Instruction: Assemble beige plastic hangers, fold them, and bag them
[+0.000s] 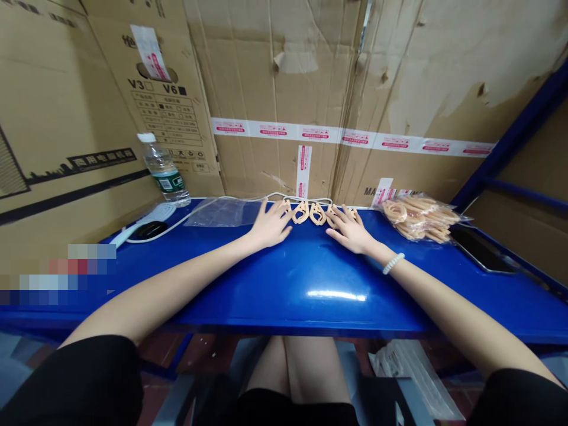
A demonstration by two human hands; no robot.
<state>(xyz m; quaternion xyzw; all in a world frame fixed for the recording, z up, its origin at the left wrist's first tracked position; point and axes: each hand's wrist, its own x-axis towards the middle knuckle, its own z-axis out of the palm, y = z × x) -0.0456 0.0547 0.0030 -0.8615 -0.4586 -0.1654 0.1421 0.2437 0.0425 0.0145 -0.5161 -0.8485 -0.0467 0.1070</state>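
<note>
A row of several beige looped pieces, like large clips (300, 213), lies along the back of the blue table (266, 284). My left hand (270, 226) rests over the left end of this row, palm down with fingers spread. Over the right end lies my right hand (352, 232), also palm down, its fingers apart and partly covering some pieces. Two pieces show fully between the hands. Neither hand is closed around anything. A pale beaded bracelet (393, 263) circles my right wrist.
At the back right sits a clear bag of beige pieces (419, 218), with a dark phone (481, 250) beside it. A flat plastic bag (224, 213), a white cable, a black oval object (151, 230) and a water bottle (164, 171) are left. Cardboard (284, 77) walls the back.
</note>
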